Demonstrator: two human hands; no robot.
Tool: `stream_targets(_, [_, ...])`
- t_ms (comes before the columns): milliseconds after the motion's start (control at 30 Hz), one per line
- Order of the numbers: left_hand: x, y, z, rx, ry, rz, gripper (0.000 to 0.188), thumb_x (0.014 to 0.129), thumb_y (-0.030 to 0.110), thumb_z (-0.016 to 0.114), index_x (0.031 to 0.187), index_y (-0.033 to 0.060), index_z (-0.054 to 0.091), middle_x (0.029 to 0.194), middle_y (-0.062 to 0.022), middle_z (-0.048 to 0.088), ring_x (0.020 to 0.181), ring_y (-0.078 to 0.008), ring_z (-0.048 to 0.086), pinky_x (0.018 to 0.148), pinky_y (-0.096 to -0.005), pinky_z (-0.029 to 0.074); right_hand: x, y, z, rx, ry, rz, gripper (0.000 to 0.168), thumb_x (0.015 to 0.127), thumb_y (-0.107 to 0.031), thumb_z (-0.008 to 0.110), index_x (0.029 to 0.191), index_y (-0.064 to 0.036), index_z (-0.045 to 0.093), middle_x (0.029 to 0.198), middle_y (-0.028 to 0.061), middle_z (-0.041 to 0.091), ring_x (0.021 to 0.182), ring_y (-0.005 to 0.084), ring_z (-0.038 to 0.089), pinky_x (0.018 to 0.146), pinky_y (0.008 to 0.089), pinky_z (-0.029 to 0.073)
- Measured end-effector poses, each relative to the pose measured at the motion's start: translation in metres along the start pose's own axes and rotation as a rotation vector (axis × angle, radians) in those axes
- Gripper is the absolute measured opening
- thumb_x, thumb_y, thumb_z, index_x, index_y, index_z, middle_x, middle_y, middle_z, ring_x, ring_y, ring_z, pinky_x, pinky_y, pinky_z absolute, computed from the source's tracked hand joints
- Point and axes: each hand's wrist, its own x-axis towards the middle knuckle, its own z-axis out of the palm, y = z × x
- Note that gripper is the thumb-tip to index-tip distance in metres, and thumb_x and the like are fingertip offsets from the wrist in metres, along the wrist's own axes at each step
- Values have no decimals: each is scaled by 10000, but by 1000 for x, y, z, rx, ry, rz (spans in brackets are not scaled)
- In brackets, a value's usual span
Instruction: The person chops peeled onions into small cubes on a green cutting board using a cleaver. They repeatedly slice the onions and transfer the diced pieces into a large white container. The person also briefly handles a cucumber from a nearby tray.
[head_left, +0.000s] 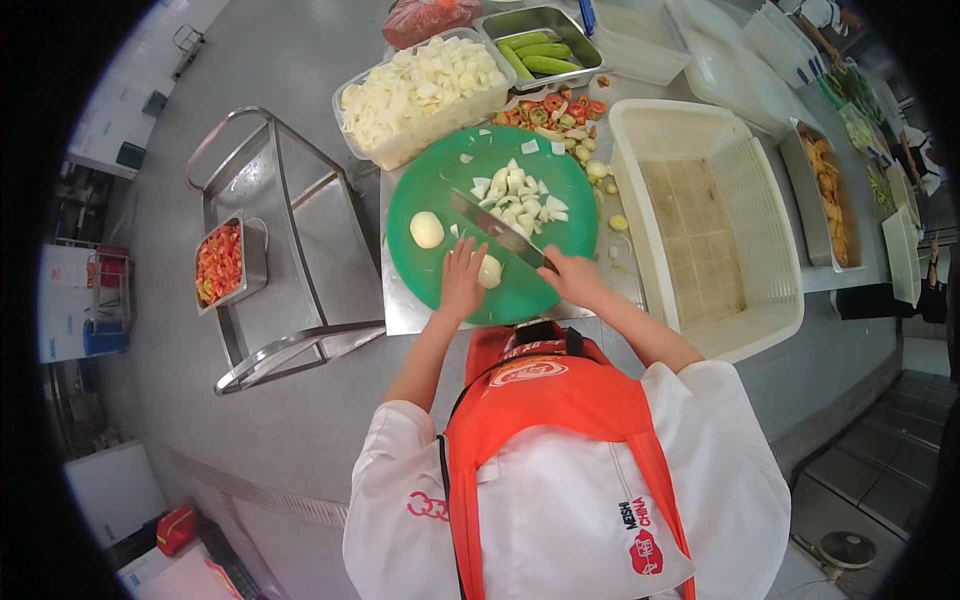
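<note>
A round green cutting board (420, 277) lies before me. My right hand (576, 279) is closed on the handle of a kitchen knife (499, 229), whose blade slants up and left across the board, beside a pile of cut onion pieces (517, 196). My left hand (463, 281) rests with spread fingers against a peeled onion (490, 271) near the board's lower edge; whether it grips the onion is hard to tell. Another peeled onion (427, 229) sits on the left of the board. A few loose white pieces lie near the board's top edge.
A plastic tub of sliced onion (420, 94) and a steel pan of green vegetables (540, 54) stand behind the board. Vegetable trimmings (551, 112) lie beside it. A large white basket (660, 225) is at right. Left stands a steel cart (315, 262) with a pan of chopped red vegetable (219, 264).
</note>
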Motion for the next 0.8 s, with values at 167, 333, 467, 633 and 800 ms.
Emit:
stream_targets(167, [15,-4,12,-50,-142,-250,563,694,100,716,1225,62,532,1161,-161,549,1102,-357,524,917,-471,441,1,24,8,-4,-3,5,258,911,-281,581,1034,-87,464,775,192,655,722,413,635,625,530,482])
stream_targets(333, [14,16,33,-47,28,-423,556,664,193,807,1133,50,544,1053,-153,542,1017,-354,533,824,-450,481,-9,20,19,-65,-83,87,265,912,-271,573,1048,-78,454,793,191,661,746,416,640,642,530,488])
stream_targets(467, [16,21,34,-61,53,-436,580,656,186,812,1143,27,541,1069,-163,536,1017,-364,528,848,-441,468,3,26,48,-98,-90,121,262,910,-271,584,1019,-72,453,802,194,657,735,425,628,633,532,476])
stream_targets(633, [-1,6,40,-202,191,-422,545,698,165,779,1161,36,521,1093,-164,542,1024,-370,533,831,-450,479,13,24,44,-7,-11,25,275,906,-270,589,1027,-70,443,783,200,648,722,433,622,616,543,467])
stream_targets(800, [-17,3,44,-295,139,-503,399,730,143,748,1069,16,578,986,-155,581,901,-338,584,768,-428,484,0,4,23,-89,-144,92,267,913,-275,562,1055,-80,448,794,201,654,750,420,635,639,535,486])
